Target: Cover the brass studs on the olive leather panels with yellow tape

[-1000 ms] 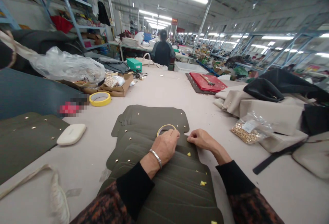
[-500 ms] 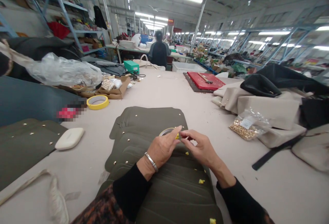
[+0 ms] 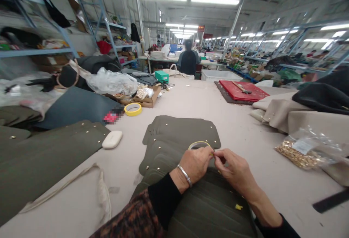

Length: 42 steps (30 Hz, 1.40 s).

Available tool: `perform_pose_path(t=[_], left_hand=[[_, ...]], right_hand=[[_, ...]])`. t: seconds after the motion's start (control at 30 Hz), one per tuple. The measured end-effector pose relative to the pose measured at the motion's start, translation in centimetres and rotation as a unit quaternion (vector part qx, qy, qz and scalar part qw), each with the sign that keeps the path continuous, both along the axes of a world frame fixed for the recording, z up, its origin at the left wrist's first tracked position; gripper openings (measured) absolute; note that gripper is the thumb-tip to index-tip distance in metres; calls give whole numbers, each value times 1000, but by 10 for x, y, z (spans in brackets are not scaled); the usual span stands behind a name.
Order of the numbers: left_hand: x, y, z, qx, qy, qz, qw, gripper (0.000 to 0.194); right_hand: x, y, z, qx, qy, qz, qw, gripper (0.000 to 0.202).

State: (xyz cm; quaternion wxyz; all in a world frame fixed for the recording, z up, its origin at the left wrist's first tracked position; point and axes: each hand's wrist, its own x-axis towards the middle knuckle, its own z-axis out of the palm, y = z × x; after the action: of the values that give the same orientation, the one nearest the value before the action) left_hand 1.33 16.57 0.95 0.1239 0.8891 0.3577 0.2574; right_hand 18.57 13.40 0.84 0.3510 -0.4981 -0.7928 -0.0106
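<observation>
Dark olive panels [image 3: 185,130] with small metal studs lie overlapping before me. Over them my left hand [image 3: 197,163], a silver bangle at its wrist, pinches a tiny yellow piece [image 3: 211,154]. The fingertips of my right hand [image 3: 233,165] meet it there, closed; what they hold is too small to make out. Behind my left hand a tape roll [image 3: 199,145] rests on the panels, partly hidden. A yellow scrap [image 3: 239,207] sits on the panels below my right hand.
On the left are a yellow tape roll [image 3: 133,109], a white case [image 3: 112,139] and more studded panels [image 3: 60,150]. A red board [image 3: 242,90] with a hammer lies back right, a bag of gold studs [image 3: 298,154] at right. A person [image 3: 188,60] sits far ahead.
The view has turned left, so things appear further right. My left fingers, straighter before, have curled in, and both hands' fingertips have come together.
</observation>
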Motion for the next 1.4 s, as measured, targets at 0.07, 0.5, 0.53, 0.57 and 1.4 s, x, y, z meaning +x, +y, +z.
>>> perform_pose_path(t=[0.07, 0.5, 0.53, 0.57, 1.4], left_hand=[[0, 1, 4, 19, 24, 17, 999, 17], [12, 0, 31, 68, 103, 54, 991, 25], [11, 7, 28, 49, 122, 70, 989, 23], [10, 15, 25, 30, 146, 77, 986, 21], [-11, 5, -5, -64, 179, -18, 982, 14]], right_hand=[[-4, -1, 2, -7, 20, -18, 1000, 12], [14, 50, -21, -278, 349, -159, 881, 15], [16, 54, -26, -298, 375, -135, 867, 16], [17, 57, -31, -312, 389, -113, 860, 16], [30, 40, -19, -443, 341, -56, 827, 20]])
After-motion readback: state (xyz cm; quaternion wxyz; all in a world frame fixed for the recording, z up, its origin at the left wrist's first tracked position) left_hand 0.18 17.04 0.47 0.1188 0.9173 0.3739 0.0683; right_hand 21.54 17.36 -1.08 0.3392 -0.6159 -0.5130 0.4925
